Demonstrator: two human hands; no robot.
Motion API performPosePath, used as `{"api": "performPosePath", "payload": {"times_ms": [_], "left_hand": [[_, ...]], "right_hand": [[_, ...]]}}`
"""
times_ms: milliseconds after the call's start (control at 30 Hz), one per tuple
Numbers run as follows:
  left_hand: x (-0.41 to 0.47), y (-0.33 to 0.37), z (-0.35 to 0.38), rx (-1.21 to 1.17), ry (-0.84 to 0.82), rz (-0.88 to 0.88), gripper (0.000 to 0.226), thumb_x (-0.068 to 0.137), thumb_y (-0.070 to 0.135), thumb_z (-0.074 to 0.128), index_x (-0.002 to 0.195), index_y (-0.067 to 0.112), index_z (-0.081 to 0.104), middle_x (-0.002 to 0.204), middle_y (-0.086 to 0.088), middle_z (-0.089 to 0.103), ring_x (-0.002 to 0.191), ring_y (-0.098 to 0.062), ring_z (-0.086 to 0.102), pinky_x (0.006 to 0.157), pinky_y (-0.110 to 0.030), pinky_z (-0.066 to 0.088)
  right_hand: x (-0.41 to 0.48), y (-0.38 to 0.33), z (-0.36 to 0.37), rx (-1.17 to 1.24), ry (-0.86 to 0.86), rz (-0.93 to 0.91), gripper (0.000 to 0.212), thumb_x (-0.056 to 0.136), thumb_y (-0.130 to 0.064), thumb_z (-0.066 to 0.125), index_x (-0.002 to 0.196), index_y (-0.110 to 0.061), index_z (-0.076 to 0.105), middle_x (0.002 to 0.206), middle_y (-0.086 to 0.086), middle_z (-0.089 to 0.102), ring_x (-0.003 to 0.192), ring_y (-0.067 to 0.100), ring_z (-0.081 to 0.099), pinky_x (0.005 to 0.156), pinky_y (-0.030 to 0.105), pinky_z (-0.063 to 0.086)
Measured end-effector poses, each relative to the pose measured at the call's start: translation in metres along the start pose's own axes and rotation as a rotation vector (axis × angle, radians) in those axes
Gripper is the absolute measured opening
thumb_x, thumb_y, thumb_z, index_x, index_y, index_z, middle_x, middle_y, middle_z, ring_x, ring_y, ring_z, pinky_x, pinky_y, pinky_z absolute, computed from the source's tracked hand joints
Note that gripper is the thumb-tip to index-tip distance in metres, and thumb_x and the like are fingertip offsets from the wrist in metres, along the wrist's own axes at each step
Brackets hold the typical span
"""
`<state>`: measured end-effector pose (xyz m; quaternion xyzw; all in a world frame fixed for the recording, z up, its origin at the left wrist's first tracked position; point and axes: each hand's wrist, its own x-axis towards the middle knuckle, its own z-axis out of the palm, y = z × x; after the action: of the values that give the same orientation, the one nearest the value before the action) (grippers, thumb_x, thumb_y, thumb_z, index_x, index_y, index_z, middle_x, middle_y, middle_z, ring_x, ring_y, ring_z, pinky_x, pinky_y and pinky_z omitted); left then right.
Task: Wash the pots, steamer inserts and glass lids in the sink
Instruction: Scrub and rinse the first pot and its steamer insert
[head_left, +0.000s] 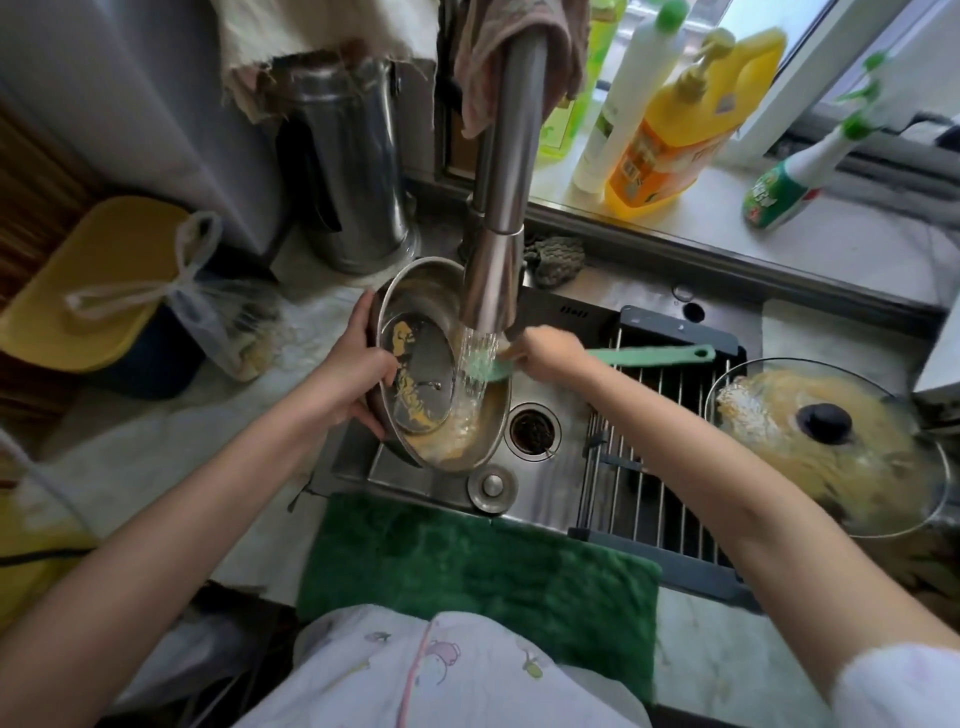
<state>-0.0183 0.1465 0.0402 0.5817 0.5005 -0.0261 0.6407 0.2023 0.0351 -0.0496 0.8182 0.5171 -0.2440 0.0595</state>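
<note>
One pot, mid-scrub under running water

Pot: steel, tilted over the sink, yellow residue on base and lower wall. Left hand grips the near rim, fingers curled over the edge, thumb outside. Right hand is clamped round a green brush, its head just past the fingertips, in the stream from the tap. Advice: hold the tilt so water drains from the fingers; work the brush down to the residue. Soiled glass lid waits on the rack, well beyond the right hand.

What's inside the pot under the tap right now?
Inside the pot: yellow residue, pooled cloudy water, tap stream and the green brush head. The faucet covers part of its far wall.
</note>
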Motion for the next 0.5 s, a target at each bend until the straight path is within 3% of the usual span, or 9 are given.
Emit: {"api": "performPosePath", "payload": {"times_ms": [100, 200, 300, 367, 433, 500], "left_hand": [[-0.002, -0.002, 0.003, 0.114, -0.002, 0.025, 0.099, 0.078, -0.009, 0.043, 0.141, 0.057, 0.006, 0.145, 0.001, 0.029, 0.091, -0.042, 0.06, 0.039, -0.038, 0.051], [0.002, -0.004, 0.002, 0.101, 0.026, 0.045, 0.099, 0.077, -0.007, 0.044, 0.14, 0.059, 0.007, 0.145, 0.0, 0.03, 0.095, -0.043, 0.059, 0.04, -0.039, 0.051], [0.006, -0.009, 0.002, -0.019, 0.068, 0.072, 0.095, 0.078, -0.007, 0.044, 0.142, 0.054, 0.01, 0.142, 0.002, 0.036, 0.094, -0.04, 0.061, 0.044, -0.045, 0.054], [0.009, -0.016, 0.005, -0.059, 0.111, 0.098, 0.096, 0.077, -0.006, 0.045, 0.142, 0.054, 0.01, 0.14, 0.005, 0.037, 0.1, -0.04, 0.057, 0.045, -0.051, 0.054], [0.012, -0.025, 0.01, -0.059, 0.138, 0.116, 0.097, 0.076, -0.005, 0.046, 0.14, 0.058, 0.01, 0.14, 0.004, 0.036, 0.103, -0.039, 0.055, 0.045, -0.052, 0.054], [0.014, -0.031, 0.013, -0.057, 0.134, 0.124, 0.098, 0.075, -0.006, 0.045, 0.139, 0.06, 0.009, 0.142, 0.004, 0.034, 0.104, -0.04, 0.055, 0.045, -0.047, 0.054]], "right_hand": [[0.008, 0.001, 0.001, -0.173, 0.255, -0.13, 0.041, 0.09, -0.007, 0.048, 0.127, -0.02, 0.06, 0.104, 0.017, 0.063, 0.084, 0.036, 0.065, 0.065, 0.039, 0.048], [-0.002, 0.0, 0.02, -0.119, 0.309, -0.085, 0.049, 0.09, -0.003, 0.049, 0.134, -0.023, 0.054, 0.096, 0.017, 0.061, 0.076, 0.036, 0.065, 0.061, 0.042, 0.049], [-0.02, -0.017, 0.045, -0.046, 0.102, 0.032, 0.05, 0.09, -0.007, 0.044, 0.135, -0.027, 0.051, 0.103, 0.01, 0.065, 0.092, 0.031, 0.065, 0.069, 0.038, 0.049], [-0.034, -0.035, 0.057, 0.169, -0.076, 0.042, 0.042, 0.09, -0.01, 0.046, 0.127, -0.022, 0.06, 0.108, 0.008, 0.067, 0.095, 0.027, 0.064, 0.067, 0.031, 0.046], [-0.046, -0.05, 0.064, 0.462, -0.246, 0.05, 0.034, 0.092, -0.012, 0.051, 0.122, -0.019, 0.065, 0.099, 0.0, 0.069, 0.073, 0.015, 0.061, 0.056, 0.02, 0.041], [-0.056, -0.062, 0.061, 0.752, -0.373, 0.084, 0.032, 0.094, -0.013, 0.053, 0.122, -0.02, 0.064, 0.073, -0.007, 0.061, 0.049, 0.007, 0.044, 0.042, 0.016, 0.035]]}}
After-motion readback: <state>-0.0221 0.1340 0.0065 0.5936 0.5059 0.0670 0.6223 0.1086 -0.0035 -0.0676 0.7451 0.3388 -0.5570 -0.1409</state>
